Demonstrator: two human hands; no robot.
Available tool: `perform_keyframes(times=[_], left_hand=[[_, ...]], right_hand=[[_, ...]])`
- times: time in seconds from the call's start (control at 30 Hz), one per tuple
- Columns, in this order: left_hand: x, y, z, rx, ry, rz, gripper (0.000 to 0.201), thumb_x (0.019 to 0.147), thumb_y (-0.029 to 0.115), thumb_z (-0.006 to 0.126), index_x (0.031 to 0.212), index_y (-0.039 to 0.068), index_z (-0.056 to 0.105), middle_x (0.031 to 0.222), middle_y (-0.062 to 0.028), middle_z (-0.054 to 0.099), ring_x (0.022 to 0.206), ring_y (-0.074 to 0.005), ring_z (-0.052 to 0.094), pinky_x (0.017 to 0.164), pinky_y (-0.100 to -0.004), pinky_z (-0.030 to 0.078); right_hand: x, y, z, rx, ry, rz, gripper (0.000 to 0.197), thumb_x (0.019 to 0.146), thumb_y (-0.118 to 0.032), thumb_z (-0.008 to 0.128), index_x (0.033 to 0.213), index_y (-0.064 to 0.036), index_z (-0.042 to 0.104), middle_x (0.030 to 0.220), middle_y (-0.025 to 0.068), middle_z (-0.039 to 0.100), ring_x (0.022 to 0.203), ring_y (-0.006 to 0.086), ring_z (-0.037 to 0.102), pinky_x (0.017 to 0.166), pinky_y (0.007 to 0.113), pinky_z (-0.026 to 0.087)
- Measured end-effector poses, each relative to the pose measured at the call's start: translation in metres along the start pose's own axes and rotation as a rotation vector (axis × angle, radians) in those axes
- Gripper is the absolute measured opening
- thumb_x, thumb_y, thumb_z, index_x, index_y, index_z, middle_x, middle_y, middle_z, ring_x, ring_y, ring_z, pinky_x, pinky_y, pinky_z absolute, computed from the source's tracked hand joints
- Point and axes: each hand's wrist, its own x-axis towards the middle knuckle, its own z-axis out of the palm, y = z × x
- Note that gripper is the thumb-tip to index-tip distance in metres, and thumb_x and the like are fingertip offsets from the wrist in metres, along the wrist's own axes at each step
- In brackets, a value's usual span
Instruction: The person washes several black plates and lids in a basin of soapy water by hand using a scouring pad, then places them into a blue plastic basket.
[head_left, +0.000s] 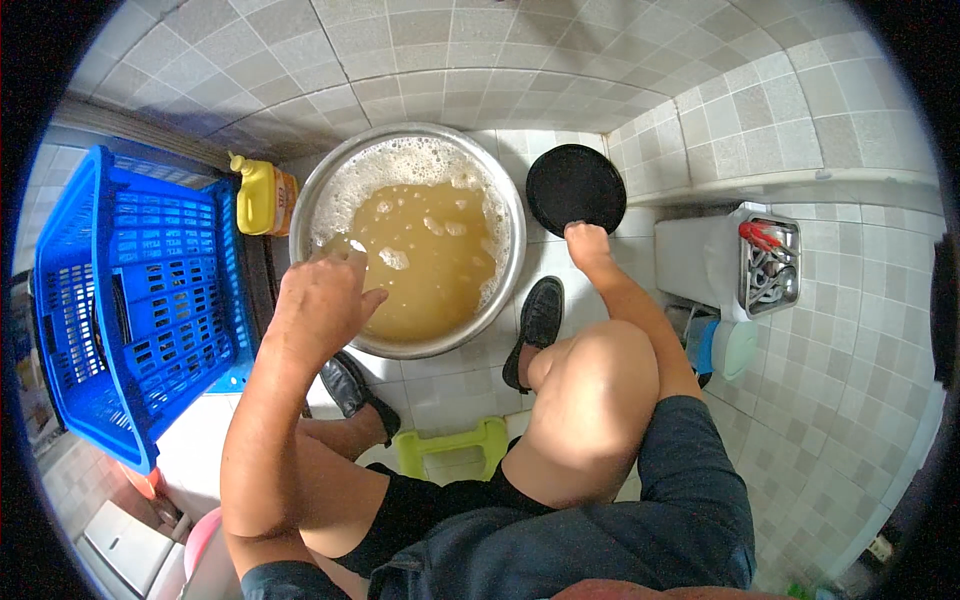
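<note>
Head view. The black round pan (576, 185) is just right of the metal basin (519, 235); whether it rests on the tiled floor (425, 385) or is lifted off it cannot be told. The right hand (590, 248) is at the pan's near edge, its fingers curled closed and apparently gripping it there. The left hand (325, 300) is at the basin's left side, fingertips at the foamy water (430, 270), thumb spread apart; whether those fingers hold anything cannot be told.

Handling findings, by judgement: the pan is gripped at one edge only, so it could tip or twist; a firm grip and level carriage are advised. Wet fingers may slip. Any move over the basin should clear its rim and enter the water slowly, as a quick drop would likely splash the floor and shoes (542, 312).
</note>
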Motion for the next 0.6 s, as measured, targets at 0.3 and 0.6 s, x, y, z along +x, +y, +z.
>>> perform_keyframes(times=[0.3, 0.6], left_hand=[[0.002, -0.013, 0.000, -0.015, 0.047, 0.005, 0.036, 0.086, 0.038, 0.068, 0.096, 0.004, 0.068, 0.087, -0.0204, 0.069, 0.083, -0.0366, 0.069, 0.074, -0.0457, 0.055], [-0.019, -0.051, -0.012, -0.051, 0.177, -0.131, 0.045, 0.086, 0.040, 0.068, 0.112, 0.004, 0.066, 0.118, -0.0266, 0.062, 0.102, -0.0371, 0.066, 0.088, -0.0471, 0.053]], right_hand=[[-0.002, 0.004, -0.005, -0.013, -0.017, 0.055, 0.018, 0.086, -0.010, 0.055, 0.079, -0.0055, 0.071, 0.083, 0.0180, 0.072, 0.074, 0.0321, 0.073, 0.064, 0.044, 0.059], [0.015, -0.009, -0.139, 0.576, 0.050, 0.073, 0.024, 0.086, -0.027, 0.068, 0.087, -0.0038, 0.069, 0.090, 0.0206, 0.069, 0.085, 0.0410, 0.067, 0.075, 0.047, 0.053]])
